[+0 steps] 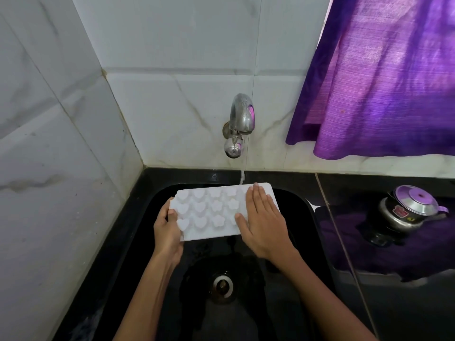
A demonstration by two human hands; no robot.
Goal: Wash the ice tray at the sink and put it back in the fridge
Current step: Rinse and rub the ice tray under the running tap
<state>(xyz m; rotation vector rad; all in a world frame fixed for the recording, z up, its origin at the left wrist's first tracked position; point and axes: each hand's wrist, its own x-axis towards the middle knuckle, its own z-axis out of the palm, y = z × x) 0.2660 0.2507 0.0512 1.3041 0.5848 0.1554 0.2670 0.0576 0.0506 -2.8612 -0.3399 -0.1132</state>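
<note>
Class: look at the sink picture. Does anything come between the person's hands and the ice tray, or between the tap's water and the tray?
Nothing visible does. The left hand holds the ice tray by its left edge, the right hand lies flat on it, and the water stream from the tap lands directly on its far edge.

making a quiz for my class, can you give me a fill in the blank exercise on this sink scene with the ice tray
1. The left hand grips the ice tray by its ____ end.
2. Water from the tap lands on the tray's ____ edge.
3. The right hand lies ____ on the tray.
4. The curtain is ____.

Missing words: left; far; flat; purple
</note>
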